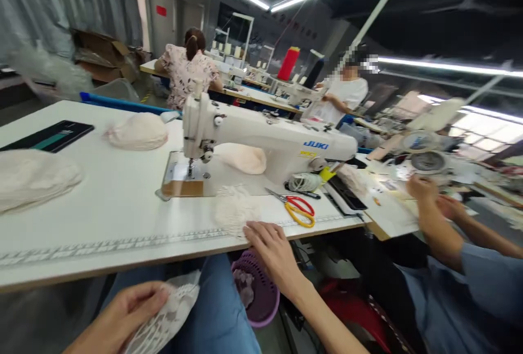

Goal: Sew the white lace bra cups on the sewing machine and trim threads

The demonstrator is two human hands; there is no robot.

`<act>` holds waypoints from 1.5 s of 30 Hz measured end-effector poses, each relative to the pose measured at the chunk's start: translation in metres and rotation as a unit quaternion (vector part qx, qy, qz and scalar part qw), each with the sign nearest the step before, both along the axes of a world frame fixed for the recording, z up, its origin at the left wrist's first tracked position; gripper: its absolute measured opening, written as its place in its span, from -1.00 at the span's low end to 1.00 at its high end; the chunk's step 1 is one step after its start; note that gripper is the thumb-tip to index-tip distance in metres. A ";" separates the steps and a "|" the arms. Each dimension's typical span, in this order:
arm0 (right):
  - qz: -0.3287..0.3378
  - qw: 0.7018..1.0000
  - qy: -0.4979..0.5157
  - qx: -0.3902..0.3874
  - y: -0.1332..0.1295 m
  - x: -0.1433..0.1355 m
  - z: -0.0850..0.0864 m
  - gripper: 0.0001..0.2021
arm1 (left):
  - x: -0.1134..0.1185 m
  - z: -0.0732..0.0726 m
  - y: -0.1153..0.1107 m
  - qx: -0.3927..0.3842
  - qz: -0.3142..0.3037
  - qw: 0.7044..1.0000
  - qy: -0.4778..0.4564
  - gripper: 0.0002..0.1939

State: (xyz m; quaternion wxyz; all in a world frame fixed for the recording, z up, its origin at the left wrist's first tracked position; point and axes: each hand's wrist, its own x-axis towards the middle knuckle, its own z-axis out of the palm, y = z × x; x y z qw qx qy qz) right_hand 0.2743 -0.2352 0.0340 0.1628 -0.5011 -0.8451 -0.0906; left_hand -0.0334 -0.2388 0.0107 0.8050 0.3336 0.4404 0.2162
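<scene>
Over my lap, below the table edge, my left hand (141,307) pinches a white lace piece (169,313) between thumb and fingers. My right hand (272,248) lies at the table's front edge, its fingertips at a cream lace piece (235,209); the fingers are stretched out. Behind it stands a white sewing machine (265,136), with a pale fabric piece (245,159) under its arm. Scissors (300,209) with red and yellow handles rest right of the lace. Piles of cream pieces (139,130) lie on the left.
A measuring strip (110,244) runs along the front of the white table (122,212). Below hangs a purple basket (267,302). A dark phone (347,193) lies right of the machine. A co-worker's arms (441,223) are at the neighbouring table. Two more people are farther back.
</scene>
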 end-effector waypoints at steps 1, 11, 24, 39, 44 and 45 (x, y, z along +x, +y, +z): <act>-0.004 1.000 0.018 0.008 -0.004 -0.001 -0.005 -0.73 | 0.000 0.004 0.000 -0.002 0.013 1.000 -0.009 -0.61; 0.144 0.922 0.177 -0.311 -0.046 -0.014 0.064 -0.65 | 0.001 0.016 -0.003 0.057 0.012 0.997 0.044 -0.52; 0.052 0.895 0.231 -0.378 -0.018 -0.098 0.005 -0.91 | 0.015 0.037 -0.032 -0.045 0.052 0.997 0.028 -0.46; 0.072 0.880 0.269 -0.386 -0.016 -0.104 0.011 -0.94 | -0.008 -0.011 -0.040 -0.070 0.088 0.993 -0.021 -0.40; 0.059 0.887 0.260 -0.376 -0.018 -0.108 0.012 -0.94 | -0.006 -0.019 -0.046 -0.009 0.097 0.994 -0.049 -0.43; 0.059 0.887 0.259 -0.379 -0.018 -0.110 0.012 -0.94 | -0.004 -0.018 -0.046 0.017 0.093 0.995 -0.036 -0.44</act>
